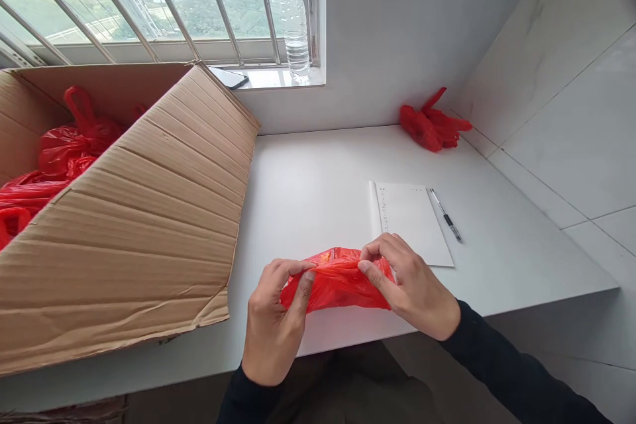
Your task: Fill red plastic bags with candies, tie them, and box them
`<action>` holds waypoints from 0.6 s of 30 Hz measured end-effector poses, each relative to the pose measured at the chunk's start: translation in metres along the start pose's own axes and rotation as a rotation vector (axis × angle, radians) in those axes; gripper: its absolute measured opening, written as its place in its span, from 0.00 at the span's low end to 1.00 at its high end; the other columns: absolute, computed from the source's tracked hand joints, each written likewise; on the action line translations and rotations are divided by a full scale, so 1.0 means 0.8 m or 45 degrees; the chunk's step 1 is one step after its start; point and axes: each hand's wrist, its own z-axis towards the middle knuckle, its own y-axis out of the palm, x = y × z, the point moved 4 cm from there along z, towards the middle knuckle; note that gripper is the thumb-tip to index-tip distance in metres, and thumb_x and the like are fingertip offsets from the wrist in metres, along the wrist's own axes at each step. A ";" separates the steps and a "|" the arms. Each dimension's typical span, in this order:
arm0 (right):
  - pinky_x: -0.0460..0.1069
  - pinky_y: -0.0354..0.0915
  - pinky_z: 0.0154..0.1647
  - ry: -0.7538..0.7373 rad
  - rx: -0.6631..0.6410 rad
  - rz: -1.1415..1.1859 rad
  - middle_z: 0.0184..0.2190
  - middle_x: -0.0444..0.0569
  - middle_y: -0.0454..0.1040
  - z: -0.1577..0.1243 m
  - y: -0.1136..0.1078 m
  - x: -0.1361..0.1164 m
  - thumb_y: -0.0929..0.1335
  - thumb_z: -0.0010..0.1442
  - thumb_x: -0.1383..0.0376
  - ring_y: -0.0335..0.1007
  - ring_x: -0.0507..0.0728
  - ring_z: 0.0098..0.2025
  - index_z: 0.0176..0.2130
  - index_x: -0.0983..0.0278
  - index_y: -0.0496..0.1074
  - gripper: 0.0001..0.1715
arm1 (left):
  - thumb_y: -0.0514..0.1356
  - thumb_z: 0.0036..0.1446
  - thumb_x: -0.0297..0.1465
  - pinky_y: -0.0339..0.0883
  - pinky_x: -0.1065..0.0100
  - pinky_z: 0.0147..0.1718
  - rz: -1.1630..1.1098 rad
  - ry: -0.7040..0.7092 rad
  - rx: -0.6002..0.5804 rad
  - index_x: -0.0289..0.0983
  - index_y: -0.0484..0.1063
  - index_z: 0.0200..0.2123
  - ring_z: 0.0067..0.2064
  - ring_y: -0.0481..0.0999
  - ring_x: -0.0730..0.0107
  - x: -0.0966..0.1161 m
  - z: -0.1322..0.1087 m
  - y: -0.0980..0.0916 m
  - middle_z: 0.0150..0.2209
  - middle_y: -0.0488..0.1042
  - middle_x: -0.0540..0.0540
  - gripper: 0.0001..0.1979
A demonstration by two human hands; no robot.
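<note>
A red plastic bag [342, 288] lies near the table's front edge, between my two hands. My left hand [278, 318] pinches its upper left edge between thumb and fingers. At the bag's upper right, my right hand [405, 281] grips the thin plastic in the same way. Something with a bit of yellow shows faintly through the film, but I cannot make out what it is. Just beyond my right hand lies an open notebook [412, 218] with small writing on its page, and a black pen [446, 215] rests to its right.
A large cardboard box [149, 212] holding several tied red bags [84, 139] fills the left side. Crumpled red bags [432, 122] lie in the back right corner. On the windowsill stand a water bottle [294, 26] and a flat dark phone-like object [231, 78]. Tiled wall borders the right.
</note>
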 end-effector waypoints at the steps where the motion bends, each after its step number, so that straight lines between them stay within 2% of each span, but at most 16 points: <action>1: 0.57 0.67 0.44 0.014 -0.008 0.025 0.38 0.48 0.73 0.000 0.001 0.000 0.64 0.71 0.61 0.68 0.60 0.43 0.40 0.59 0.69 0.06 | 0.58 0.69 0.34 0.71 0.65 0.41 -0.005 -0.011 0.012 0.43 0.77 0.43 0.42 0.77 0.65 -0.001 -0.001 -0.001 0.39 0.76 0.48 0.07; 4: 0.57 0.69 0.46 0.030 -0.087 0.067 0.44 0.49 0.76 0.001 0.011 -0.003 0.69 0.67 0.59 0.70 0.60 0.44 0.49 0.58 0.70 0.11 | 0.60 0.67 0.35 0.72 0.64 0.43 -0.013 0.007 -0.017 0.45 0.76 0.48 0.45 0.77 0.63 0.005 -0.004 0.002 0.44 0.77 0.47 0.08; 7: 0.56 0.69 0.46 0.013 -0.135 0.055 0.43 0.46 0.77 0.003 0.014 -0.004 0.69 0.64 0.65 0.70 0.58 0.43 0.53 0.56 0.70 0.17 | 0.64 0.62 0.36 0.72 0.63 0.45 -0.014 0.027 -0.039 0.46 0.78 0.46 0.49 0.76 0.59 0.006 -0.003 0.002 0.45 0.78 0.47 0.09; 9: 0.54 0.68 0.42 0.036 -0.126 0.040 0.38 0.44 0.76 0.002 0.005 0.002 0.69 0.64 0.66 0.69 0.57 0.39 0.50 0.56 0.72 0.15 | 0.63 0.64 0.36 0.72 0.63 0.44 -0.016 -0.031 0.051 0.44 0.78 0.40 0.44 0.77 0.61 -0.003 -0.002 -0.006 0.40 0.78 0.47 0.05; 12: 0.52 0.67 0.34 0.135 -0.058 0.013 0.32 0.43 0.72 -0.002 -0.020 0.014 0.68 0.65 0.63 0.66 0.56 0.32 0.46 0.55 0.74 0.08 | 0.59 0.67 0.39 0.73 0.64 0.38 -0.046 -0.167 0.224 0.41 0.73 0.39 0.38 0.78 0.62 -0.021 -0.002 -0.024 0.35 0.77 0.47 0.09; 13: 0.52 0.66 0.33 0.166 -0.021 0.004 0.30 0.43 0.71 -0.004 -0.028 0.017 0.68 0.66 0.61 0.65 0.56 0.31 0.43 0.55 0.75 0.06 | 0.58 0.67 0.39 0.73 0.64 0.37 -0.062 -0.197 0.258 0.40 0.72 0.41 0.39 0.79 0.61 -0.023 -0.003 -0.027 0.37 0.77 0.46 0.09; 15: 0.52 0.66 0.33 0.202 0.032 0.020 0.30 0.43 0.71 -0.007 -0.039 0.018 0.66 0.68 0.58 0.66 0.56 0.31 0.40 0.55 0.73 0.07 | 0.60 0.66 0.40 0.74 0.60 0.44 -0.070 -0.195 0.278 0.41 0.71 0.48 0.46 0.79 0.58 -0.017 -0.005 -0.028 0.45 0.77 0.44 0.12; 18: 0.53 0.69 0.37 0.208 0.006 0.138 0.34 0.45 0.75 -0.010 -0.037 0.009 0.64 0.71 0.55 0.71 0.57 0.37 0.40 0.56 0.71 0.10 | 0.66 0.61 0.38 0.68 0.54 0.57 0.065 0.024 0.233 0.47 0.64 0.63 0.58 0.72 0.52 0.016 -0.004 -0.018 0.58 0.71 0.43 0.28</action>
